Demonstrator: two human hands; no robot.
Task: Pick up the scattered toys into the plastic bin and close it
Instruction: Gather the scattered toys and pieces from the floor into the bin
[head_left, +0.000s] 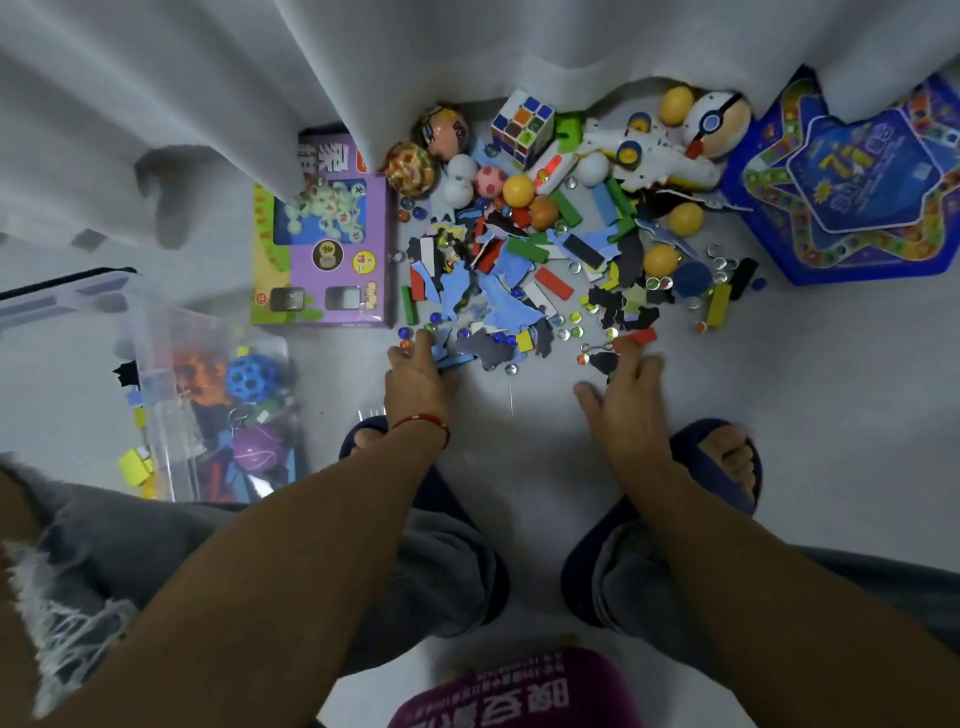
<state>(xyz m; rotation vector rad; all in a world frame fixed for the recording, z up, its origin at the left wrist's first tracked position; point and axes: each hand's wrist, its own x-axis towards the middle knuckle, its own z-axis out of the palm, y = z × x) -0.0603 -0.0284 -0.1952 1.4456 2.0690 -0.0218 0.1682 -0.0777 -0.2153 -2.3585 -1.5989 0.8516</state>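
Both hands working the near edge of the pile of foam puzzle bits, wooden blocks & glass marbles (524, 291), frame centre: left hand (415, 376) pinching blue foam, right hand (621, 397) spread flat, gripping nothing. Clear plastic bin (156, 364) sitting open at left, part-filled. Risk: marbles rolling off w/ a careless sweep.

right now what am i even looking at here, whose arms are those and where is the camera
The camera sits on a person's head, looking down, so the arms are theirs. They crouch on a pale floor in dark blue slippers. The left hand and right hand reach into a pile of foam pieces, marbles and coloured blocks; whether either grips anything is unclear. At the left stands a clear plastic bin, open, already holding some toys. A purple game box and a multicoloured puzzle cube lie beyond.
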